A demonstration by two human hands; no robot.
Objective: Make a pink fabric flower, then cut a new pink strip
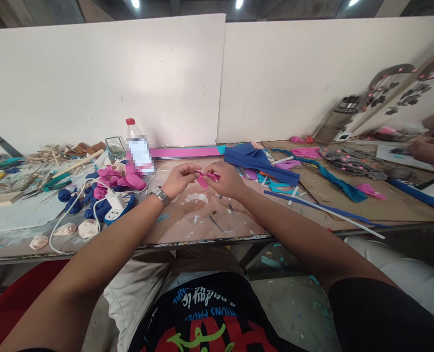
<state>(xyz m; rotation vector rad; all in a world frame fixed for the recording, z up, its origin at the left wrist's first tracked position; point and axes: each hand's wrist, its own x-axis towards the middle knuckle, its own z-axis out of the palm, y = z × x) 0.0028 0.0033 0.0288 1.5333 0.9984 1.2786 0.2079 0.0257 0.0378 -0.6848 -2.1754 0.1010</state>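
Note:
My left hand [180, 178] and my right hand [227, 180] meet above the middle of the worktable [209, 230]. Both pinch a small pink strip of foam or fabric [203, 180] between thumb and fingers, folded between them. A metal watch [160, 195] sits on my left wrist. The strip is held just above the table's stained brown surface.
Left of my hands lie pink and blue rolled pieces [110, 181], a plastic bottle [134, 142], a white power strip [116, 201], cream rosettes [70, 230] and tools. Blue sheets [255, 159] and teal strips lie to the right. Another person's hand [431, 149] works at far right.

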